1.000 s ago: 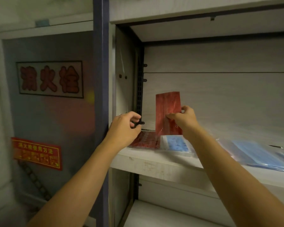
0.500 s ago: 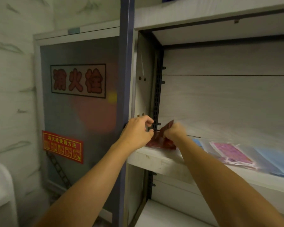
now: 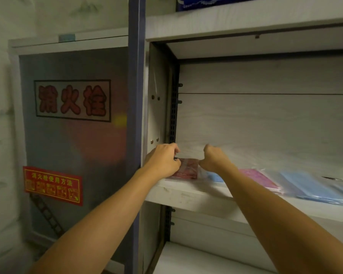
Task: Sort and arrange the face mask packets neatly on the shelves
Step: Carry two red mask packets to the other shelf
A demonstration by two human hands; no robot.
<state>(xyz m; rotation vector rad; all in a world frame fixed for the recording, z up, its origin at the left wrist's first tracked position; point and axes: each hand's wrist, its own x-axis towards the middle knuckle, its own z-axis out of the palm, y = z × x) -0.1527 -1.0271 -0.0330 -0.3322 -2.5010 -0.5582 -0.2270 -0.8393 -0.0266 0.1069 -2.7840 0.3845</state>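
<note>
Both hands work at the left end of the shelf, one on each side of a flat red plastic face mask packet (image 3: 187, 168) that lies on top of a small pile against the side wall. The left hand (image 3: 162, 162) has its fingers curled down at the packet's left edge and seems to pinch or press it, though the fingertips are hidden behind the knuckles, so whether it truly holds the packet I cannot tell. The right hand (image 3: 213, 162) is bunched with curled fingers at the packet's right edge, touching it or the clear wrapper there; its grasp is likewise not plainly shown. The pile rests on the pale wood-grain shelf board (image 3: 188, 194), close to its front edge. Just right of the red pile, partly behind the right forearm, lies a light blue packet (image 3: 216, 177), then a pink packet (image 3: 259, 177), then larger pale blue packets in clear sleeves (image 3: 313, 187) further right. To the left of the shelving stands a grey metal cabinet door (image 3: 71, 139) with a red warning sticker (image 3: 53, 184). The likely risk is that slick wrappers slide on each other: a sideways nudge while squaring the red pile could skew it, push it over the near front edge, or drag the neighbouring blue packet out of line.
</note>
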